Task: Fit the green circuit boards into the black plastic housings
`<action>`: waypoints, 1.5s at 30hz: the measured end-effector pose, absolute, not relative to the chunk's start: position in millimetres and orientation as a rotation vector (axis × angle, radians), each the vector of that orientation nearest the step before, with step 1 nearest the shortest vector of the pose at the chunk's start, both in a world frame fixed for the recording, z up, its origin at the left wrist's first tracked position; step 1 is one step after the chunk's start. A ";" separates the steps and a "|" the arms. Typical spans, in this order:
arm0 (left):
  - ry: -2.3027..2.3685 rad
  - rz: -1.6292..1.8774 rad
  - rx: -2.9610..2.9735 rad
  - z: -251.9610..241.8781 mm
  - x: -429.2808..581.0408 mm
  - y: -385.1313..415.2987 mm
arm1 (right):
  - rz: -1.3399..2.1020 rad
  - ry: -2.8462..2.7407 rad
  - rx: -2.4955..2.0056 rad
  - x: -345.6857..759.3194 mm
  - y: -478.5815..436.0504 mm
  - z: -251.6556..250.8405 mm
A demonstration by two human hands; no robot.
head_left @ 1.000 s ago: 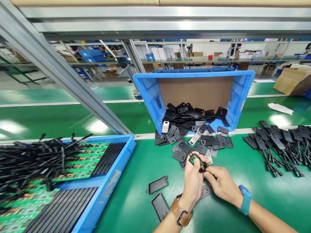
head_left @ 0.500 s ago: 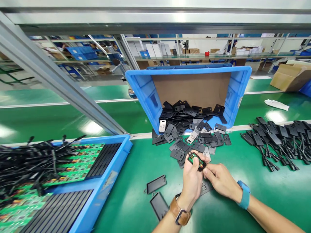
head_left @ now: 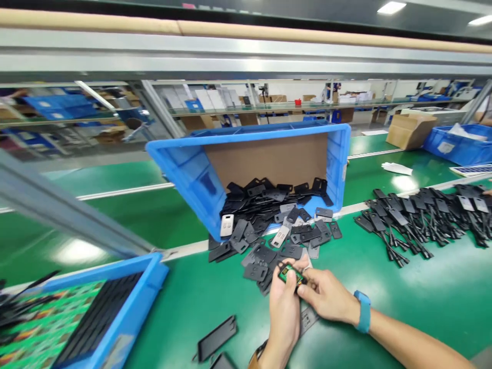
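In the left hand [head_left: 284, 305], fingers hold a black case [head_left: 302, 280] over the surface [head_left: 407, 318]; those of the right hand [head_left: 326, 297] are narrow by its end, on what I can't tell. A green board [head_left: 285, 271] is in, the top open, so it looks part done. From it, a blue bin [head_left: 246, 136] at 11 o'clock spills flat bits [head_left: 255, 271]; a blue tray [head_left: 148, 279] at 9 holds more boards [head_left: 57, 313] and wires [head_left: 13, 310]
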State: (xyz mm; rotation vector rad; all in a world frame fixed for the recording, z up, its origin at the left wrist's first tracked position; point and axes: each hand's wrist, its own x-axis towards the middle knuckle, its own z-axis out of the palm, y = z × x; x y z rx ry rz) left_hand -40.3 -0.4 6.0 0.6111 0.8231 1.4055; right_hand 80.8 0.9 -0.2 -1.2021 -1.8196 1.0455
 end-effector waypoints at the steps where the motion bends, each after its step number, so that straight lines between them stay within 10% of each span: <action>1: 0.841 1.379 0.631 7.0 -41.6 0.8 | 1.071 -1.791 -1.170 81.0 2.3 -1.6; 26: 0.826 1.229 0.753 -2.8 -52.4 17.3 | 1.379 -1.542 -1.212 99.7 20.3 -7.6; 35: 0.897 1.252 0.505 -1.7 -51.4 13.2 | 0.207 -1.788 -1.436 139.3 50.5 -31.5; 45: 0.768 1.180 0.483 1.8 -50.9 13.1 | 0.109 -2.070 -1.269 158.7 68.3 -43.7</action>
